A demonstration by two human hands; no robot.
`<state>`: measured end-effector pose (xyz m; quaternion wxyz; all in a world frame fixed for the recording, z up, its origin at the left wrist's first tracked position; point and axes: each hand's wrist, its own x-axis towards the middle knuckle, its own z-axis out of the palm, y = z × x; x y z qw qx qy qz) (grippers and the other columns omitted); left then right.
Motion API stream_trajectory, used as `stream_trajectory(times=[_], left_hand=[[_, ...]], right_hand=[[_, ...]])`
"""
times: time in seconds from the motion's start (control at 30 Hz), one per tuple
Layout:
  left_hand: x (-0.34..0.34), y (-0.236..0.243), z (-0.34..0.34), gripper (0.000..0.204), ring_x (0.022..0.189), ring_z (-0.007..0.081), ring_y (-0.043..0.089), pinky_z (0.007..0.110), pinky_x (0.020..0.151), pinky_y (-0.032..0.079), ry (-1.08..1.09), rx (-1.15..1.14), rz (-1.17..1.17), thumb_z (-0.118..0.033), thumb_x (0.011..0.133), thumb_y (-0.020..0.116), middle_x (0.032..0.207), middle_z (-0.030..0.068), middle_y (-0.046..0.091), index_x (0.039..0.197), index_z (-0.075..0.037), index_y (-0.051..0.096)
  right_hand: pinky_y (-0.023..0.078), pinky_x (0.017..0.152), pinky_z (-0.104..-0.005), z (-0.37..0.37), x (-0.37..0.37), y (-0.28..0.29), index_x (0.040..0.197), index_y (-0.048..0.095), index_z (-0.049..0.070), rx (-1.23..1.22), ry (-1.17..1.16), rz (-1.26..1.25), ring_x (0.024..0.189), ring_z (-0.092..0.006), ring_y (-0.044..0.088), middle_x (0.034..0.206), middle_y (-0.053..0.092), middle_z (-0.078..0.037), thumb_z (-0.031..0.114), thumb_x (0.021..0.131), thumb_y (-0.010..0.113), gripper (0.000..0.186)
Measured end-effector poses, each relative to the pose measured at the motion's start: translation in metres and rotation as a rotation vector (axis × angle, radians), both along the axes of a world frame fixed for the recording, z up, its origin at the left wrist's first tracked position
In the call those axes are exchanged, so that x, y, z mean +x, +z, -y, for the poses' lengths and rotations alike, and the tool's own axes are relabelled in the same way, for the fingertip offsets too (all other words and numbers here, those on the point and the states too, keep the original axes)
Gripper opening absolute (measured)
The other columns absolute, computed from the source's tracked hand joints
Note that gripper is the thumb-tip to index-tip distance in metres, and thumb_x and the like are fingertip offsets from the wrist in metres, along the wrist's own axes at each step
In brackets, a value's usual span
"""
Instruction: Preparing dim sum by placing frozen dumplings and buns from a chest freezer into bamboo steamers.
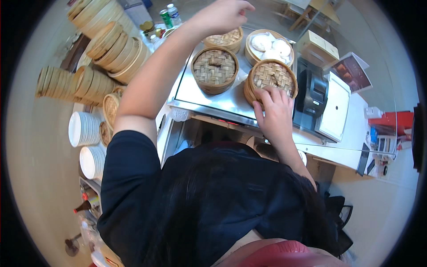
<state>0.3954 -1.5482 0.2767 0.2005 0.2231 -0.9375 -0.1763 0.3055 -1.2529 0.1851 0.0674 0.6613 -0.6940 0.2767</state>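
Observation:
My right hand [276,115] holds the near edge of a round bamboo steamer [247,92], its fingers over the woven lid [272,75] and the thumb against the side. My left hand [224,17] is stretched out above the far side of the counter, with a finger pointing and others curled; nothing shows in it. Below that hand is a lidded steamer [227,40], partly covered by the arm. Another lidded steamer [215,66] stands nearer me on the left. Behind the held steamer, an uncovered one [250,57] contains several white buns [271,46].
Stacked bamboo steamers [120,51] rise on the left, above piles of white plates [84,129]. A can [166,18] and a water bottle [174,15] stand behind my left arm. Right of the metal counter [195,105] sit a black machine [313,91] and a clear panel [378,107].

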Motion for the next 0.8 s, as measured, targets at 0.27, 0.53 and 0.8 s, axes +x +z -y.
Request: stream_trajectory(times=[0.27, 0.53, 0.8], left_hand=[[0.196, 0.02, -0.1, 0.05, 0.097, 0.0247, 0.07, 0.038, 0.089, 0.056, 0.113, 0.151, 0.158, -0.017, 0.097, 0.07, 0.109, 0.0155, 0.073, 0.145, -0.01, 0.058], [0.159, -0.025, -0.232, 0.054, 0.105, 0.0371, 0.07, 0.043, 0.092, 0.054, -0.298, 0.269, 0.324, -0.019, 0.091, 0.074, 0.113, 0.0223, 0.072, 0.141, -0.004, 0.058], [0.081, -0.015, -0.406, 0.045, 0.11, 0.0356, 0.069, 0.043, 0.097, 0.054, -0.984, 0.136, 0.183, -0.012, 0.093, 0.069, 0.116, 0.0202, 0.072, 0.136, -0.004, 0.061]], right_hand=[[0.05, 0.09, -0.0457, -0.016, 0.015, 0.011, 0.109, 0.068, 0.006, -0.221, 0.268, 0.098, 0.104, -0.0345, 0.064, 0.115, 0.067, -0.012, 0.004, 0.085, 0.072, 0.025], [0.052, 0.084, -0.0443, -0.115, 0.088, -0.021, 0.099, 0.066, 0.009, -0.013, 0.452, 0.204, 0.096, -0.031, 0.065, 0.096, 0.064, -0.008, 0.013, 0.085, 0.07, 0.014], [0.053, 0.084, -0.0454, -0.338, 0.124, -0.028, 0.091, 0.069, 0.011, 0.264, -0.159, 0.222, 0.097, -0.0289, 0.066, 0.096, 0.065, -0.007, 0.02, 0.091, 0.068, 0.009]])
